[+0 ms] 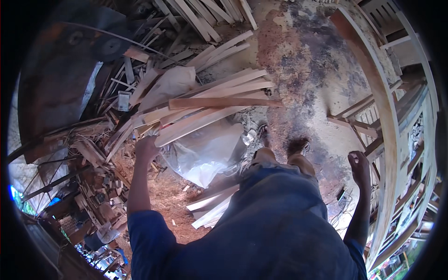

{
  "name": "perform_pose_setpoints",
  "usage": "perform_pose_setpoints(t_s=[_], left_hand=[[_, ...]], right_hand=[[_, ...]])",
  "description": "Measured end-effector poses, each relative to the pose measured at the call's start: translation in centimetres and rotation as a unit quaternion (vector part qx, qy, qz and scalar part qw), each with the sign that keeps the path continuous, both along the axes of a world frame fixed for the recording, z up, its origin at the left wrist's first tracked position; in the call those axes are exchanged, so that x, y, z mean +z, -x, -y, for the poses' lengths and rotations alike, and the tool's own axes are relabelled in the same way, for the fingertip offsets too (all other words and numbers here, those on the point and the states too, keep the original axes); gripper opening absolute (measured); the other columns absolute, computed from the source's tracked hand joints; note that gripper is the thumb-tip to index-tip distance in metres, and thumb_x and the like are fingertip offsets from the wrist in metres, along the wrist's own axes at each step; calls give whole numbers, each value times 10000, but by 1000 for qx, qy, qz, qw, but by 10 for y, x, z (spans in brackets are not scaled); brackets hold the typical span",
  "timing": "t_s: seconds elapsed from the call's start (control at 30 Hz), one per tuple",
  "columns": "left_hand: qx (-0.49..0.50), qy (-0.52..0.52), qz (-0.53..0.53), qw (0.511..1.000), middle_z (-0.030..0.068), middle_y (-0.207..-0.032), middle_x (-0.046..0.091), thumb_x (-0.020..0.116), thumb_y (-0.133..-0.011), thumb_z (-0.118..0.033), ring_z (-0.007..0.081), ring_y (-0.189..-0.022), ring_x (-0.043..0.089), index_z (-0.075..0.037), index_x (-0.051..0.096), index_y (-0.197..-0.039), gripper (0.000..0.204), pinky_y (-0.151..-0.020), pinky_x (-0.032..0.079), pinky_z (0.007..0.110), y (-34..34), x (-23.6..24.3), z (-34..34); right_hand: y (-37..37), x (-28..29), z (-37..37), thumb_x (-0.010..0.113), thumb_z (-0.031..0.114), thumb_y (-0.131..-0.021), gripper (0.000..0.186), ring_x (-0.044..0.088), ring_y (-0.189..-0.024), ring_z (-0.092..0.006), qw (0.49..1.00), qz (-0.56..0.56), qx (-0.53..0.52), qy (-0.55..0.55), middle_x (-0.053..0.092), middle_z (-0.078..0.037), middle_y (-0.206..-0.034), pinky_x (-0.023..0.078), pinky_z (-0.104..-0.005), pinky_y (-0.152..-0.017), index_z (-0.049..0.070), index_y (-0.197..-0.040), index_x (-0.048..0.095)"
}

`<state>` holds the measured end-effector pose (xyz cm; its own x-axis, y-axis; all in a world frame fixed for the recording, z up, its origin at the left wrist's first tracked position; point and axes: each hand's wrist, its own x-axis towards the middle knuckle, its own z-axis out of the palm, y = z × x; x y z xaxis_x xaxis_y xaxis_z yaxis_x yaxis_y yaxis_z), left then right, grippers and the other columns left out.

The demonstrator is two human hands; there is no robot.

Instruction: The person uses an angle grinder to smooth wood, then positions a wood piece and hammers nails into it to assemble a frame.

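Note:
My left hand [146, 147] reaches out to the left, closed, beside the near ends of a pile of pale wooden planks [205, 123]. Its fingers are partly hidden, so I cannot tell what it holds. A darker brown board [224, 102] lies across the top of the pile. Under the planks spreads a translucent plastic sheet [205, 156]. At the right, my right hand [359, 165] hangs with its fingers curled in and nothing visible in them. Close beside it stands a long upright timber [385, 116].
Wooden frames [364, 119] and racks line the right side. Sawdust [175, 203] and small offcuts [105, 210] cover the floor at left. More planks [205, 16] lean at the back. A dark machine with a disc [109, 45] stands far left. Short boards [214, 205] lie near my legs.

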<state>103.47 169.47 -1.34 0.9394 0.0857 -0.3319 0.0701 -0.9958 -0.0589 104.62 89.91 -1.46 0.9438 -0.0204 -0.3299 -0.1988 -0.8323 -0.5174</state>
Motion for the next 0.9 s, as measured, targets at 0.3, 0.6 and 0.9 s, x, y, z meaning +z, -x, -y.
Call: perform_pose_setpoints(t_s=[0.3, 0.6, 0.9], left_hand=[[36, -64, -155, 985, 147, -891, 741, 809, -677, -237, 320, -844, 725, -150, 793, -932, 270, -777, 565, 440, -38, 115, 29], [-26, 51, -51, 997, 147, -870, 729, 909, -597, -283, 324, -815, 711, -144, 773, -995, 443, -752, 556, 452, -38, 43, 49], [-71, -196, 24, 978, 122, -1273, 605, 861, -682, -292, 331, -1241, 525, -171, 687, -1124, 490, -1015, 400, 599, -72, -59, 51]], right_hand=[[34, 5, 15, 661, 221, -954, 262, 685, -866, -309, 997, -70, -30, -14, 672, -197, -962, 530, -395, -797, -29, -1029, 689], [72, -1, 43, 661, 244, -938, 277, 682, -885, -320, 994, -80, -69, -11, 686, -202, -974, 530, -411, -810, -21, -1014, 694], [166, -52, 79, 626, 286, -975, 321, 695, -850, -298, 973, -164, -163, 0, 704, -194, -947, 525, -394, -762, -11, -1089, 665]])
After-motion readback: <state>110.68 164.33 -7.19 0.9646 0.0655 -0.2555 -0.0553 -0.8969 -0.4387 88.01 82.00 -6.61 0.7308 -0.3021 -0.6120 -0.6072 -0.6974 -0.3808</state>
